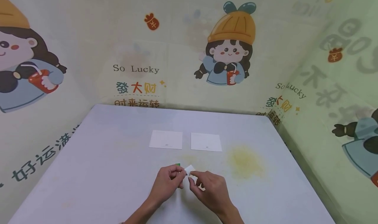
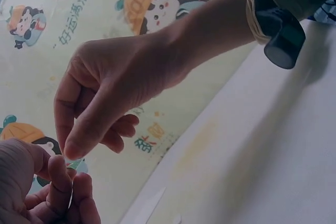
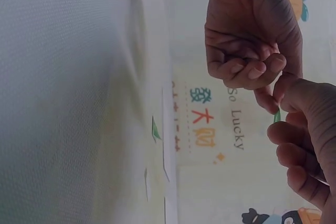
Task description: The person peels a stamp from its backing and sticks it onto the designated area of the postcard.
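Near the front middle of the table, my left hand (image 1: 167,181) and right hand (image 1: 211,189) meet at the fingertips. Between them a small thin green piece (image 3: 277,115) shows as a sliver, and both hands seem to pinch it; fingers hide most of it. In the right wrist view, another green piece (image 3: 156,130) and a small white piece (image 3: 147,183) lie on the table. From the head view, the white piece (image 1: 190,168) appears just beyond the fingertips, and a green corner (image 1: 178,164) peeks out behind my left hand.
Two white cards, a left one (image 1: 166,139) and a right one (image 1: 205,142), lie side by side farther back on the white table (image 1: 103,158). A yellowish stain (image 1: 245,161) marks the tabletop at the right. Printed cloth walls (image 1: 177,53) stand around the table.
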A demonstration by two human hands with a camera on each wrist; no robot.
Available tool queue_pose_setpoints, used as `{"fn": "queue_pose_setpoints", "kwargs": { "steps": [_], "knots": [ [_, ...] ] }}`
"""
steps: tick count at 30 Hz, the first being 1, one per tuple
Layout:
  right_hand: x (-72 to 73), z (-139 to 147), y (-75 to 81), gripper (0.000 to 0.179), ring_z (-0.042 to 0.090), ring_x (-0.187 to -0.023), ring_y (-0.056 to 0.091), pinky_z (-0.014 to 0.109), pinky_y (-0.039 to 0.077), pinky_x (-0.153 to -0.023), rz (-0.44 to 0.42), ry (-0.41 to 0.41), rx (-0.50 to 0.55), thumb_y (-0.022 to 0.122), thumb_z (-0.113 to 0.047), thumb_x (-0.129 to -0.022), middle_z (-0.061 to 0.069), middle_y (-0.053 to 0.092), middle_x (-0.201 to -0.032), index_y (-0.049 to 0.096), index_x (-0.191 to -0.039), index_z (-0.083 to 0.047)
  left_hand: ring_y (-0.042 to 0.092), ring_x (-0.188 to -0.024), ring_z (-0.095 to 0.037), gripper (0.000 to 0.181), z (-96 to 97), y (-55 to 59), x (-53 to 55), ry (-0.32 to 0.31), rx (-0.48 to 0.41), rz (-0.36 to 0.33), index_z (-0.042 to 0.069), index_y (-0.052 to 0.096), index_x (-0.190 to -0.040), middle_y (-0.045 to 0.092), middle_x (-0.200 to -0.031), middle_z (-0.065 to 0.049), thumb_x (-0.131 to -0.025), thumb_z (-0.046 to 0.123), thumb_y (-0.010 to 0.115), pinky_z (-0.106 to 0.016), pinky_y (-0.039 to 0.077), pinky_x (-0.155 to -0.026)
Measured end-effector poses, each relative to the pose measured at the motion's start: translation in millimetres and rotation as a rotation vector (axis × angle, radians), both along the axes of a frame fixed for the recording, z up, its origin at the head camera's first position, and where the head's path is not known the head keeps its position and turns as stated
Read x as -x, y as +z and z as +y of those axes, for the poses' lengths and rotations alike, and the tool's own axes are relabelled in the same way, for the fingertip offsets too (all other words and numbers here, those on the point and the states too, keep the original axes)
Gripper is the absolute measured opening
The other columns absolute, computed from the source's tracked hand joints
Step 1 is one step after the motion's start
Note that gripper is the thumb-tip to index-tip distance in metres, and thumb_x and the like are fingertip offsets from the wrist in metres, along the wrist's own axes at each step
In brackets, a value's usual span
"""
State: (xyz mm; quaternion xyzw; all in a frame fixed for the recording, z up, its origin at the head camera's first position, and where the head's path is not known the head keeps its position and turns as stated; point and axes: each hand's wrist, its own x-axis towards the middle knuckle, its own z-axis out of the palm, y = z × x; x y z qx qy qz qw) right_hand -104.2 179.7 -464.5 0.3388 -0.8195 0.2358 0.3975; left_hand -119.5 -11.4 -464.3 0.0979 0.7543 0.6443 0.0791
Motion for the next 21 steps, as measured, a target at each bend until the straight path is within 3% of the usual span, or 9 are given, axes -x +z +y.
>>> {"fn": "queue_pose_setpoints", "kwargs": {
  "steps": [5,21],
  "knots": [
    [0.0,-0.9,0.7,0.023,-0.001,-0.050,0.052,0.006,0.041,-0.052,0.025,0.003,-0.028,0.056,-0.028,-0.101,-0.011,0.062,-0.060,0.074,-0.098,-0.013,0.060,-0.062,-0.015,0.018,0.4,1.7,1.4,-0.023,-0.077,-0.079,0.002,0.073,-0.098,0.064,-0.060,-0.006,-0.097,0.019,0.068,-0.026,0.037,-0.061],
    [-1.2,-2.8,2.9,0.024,-0.002,-0.049,0.050,0.004,0.037,-0.051,0.021,0.006,-0.051,0.054,-0.026,-0.101,-0.010,0.064,-0.061,0.074,-0.095,-0.012,0.062,-0.062,-0.015,0.019,0.2,2.9,1.8,-0.043,-0.124,-0.136,0.001,0.072,-0.097,0.062,-0.057,-0.001,-0.097,0.019,0.067,-0.028,0.045,-0.068]
  ]
}}
